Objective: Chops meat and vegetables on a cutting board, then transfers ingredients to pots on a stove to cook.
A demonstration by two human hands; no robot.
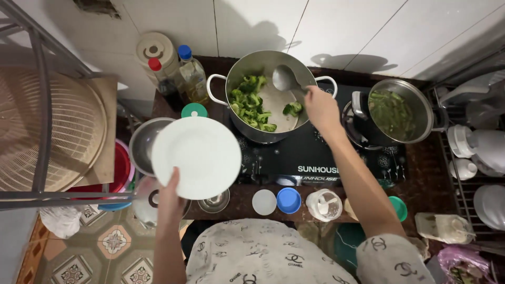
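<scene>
My patterned shirt point(263, 252) fills the bottom edge, closest to the lens. My left hand point(169, 199) holds a white plate point(195, 156) out in front of the desk's front-left corner, fingers pinching its near rim, thumb on top. The plate looks stiff, glazed, likely slick and breakable; a rim pinch is about the only hold, and it probably tips if loaded off-centre.

My right hand point(322, 108) is closed around the handle of a metal ladle point(286, 79), bowl inside the big steel pot point(265, 94) at the back-middle of the desk. Ladle looks rigid and light; the grip sits low on the handle, near the pot rim, so possibly warm. Broccoli florets point(250, 102) lie in the pot, mostly on its left side, one piece point(293, 109) apart near the ladle. They look soft, wet, easy to roll off.

The pot sits on a black cooktop point(310, 152). A second pot with green beans point(393, 111) stands to the right. Oil bottles point(184, 71) are at the back-left corner. Small lids and cups point(288, 200) line the front edge. A steel bowl point(143, 144) sits partly under the plate.
</scene>
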